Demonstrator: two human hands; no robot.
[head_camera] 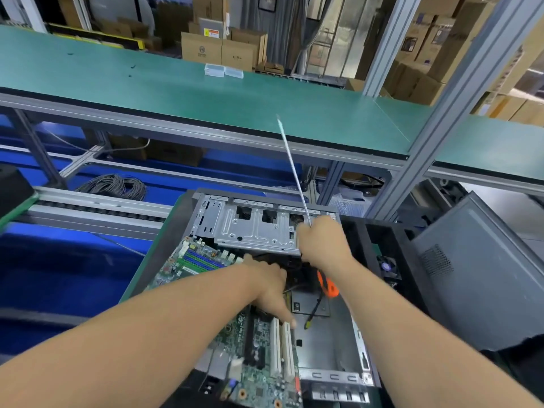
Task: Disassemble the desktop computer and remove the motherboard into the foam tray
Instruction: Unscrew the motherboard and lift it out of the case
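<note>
The open desktop case (329,346) lies flat in front of me, its silver drive cage (250,228) at the far end. The green motherboard (262,378) with white slots sits tilted over the case's left side. My left hand (272,287) grips the board's right edge, fingers pointing down to the slots. My right hand (321,242) is closed around a long screwdriver (294,169) whose thin shaft points up and away; its orange handle (328,285) shows under my wrist. No foam tray is in view.
A grey side panel (482,278) leans at the right, with a black frame and small fan (388,266) beside the case. A roller conveyor (88,207) runs at the left. Above is a green shelf (206,92) holding two clear boxes (223,70). A cable coil (114,187) lies below.
</note>
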